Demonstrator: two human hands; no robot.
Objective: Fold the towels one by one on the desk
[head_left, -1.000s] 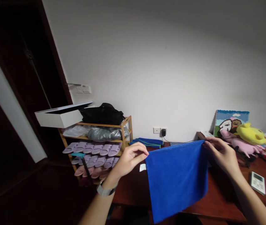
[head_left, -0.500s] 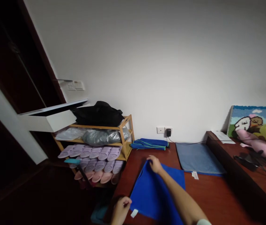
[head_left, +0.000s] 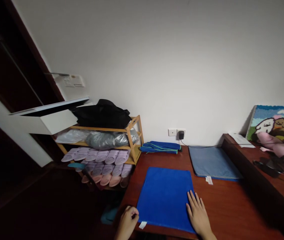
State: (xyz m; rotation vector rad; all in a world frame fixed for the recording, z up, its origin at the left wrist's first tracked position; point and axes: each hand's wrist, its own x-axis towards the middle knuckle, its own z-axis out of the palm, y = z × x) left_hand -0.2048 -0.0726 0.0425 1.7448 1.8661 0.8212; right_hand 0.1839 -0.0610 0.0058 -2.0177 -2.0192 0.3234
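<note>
"So, where's the blue cloth (head_left: 165, 198)?"
"Flat on the table (head_left: 222, 206), its tag (head_left: 142, 225) poking out at the near left corner."
"And the hands?"
"The right hand (head_left: 199, 213) lies palm down across the cloth's right edge, fingers a little apart. The left hand (head_left: 127, 220) is at the left edge, near the tag, thumb and forefinger curled together; I can't tell whether they pinch it."
"What's behind?"
"A grey cloth (head_left: 213, 161) towards the right, and a blue bundle (head_left: 160, 147) by the wall (head_left: 157, 80)."

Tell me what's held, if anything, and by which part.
The left hand seems to pinch the bright blue cloth by its left edge, near the tag; the right hand lies flat, holding nothing.
</note>
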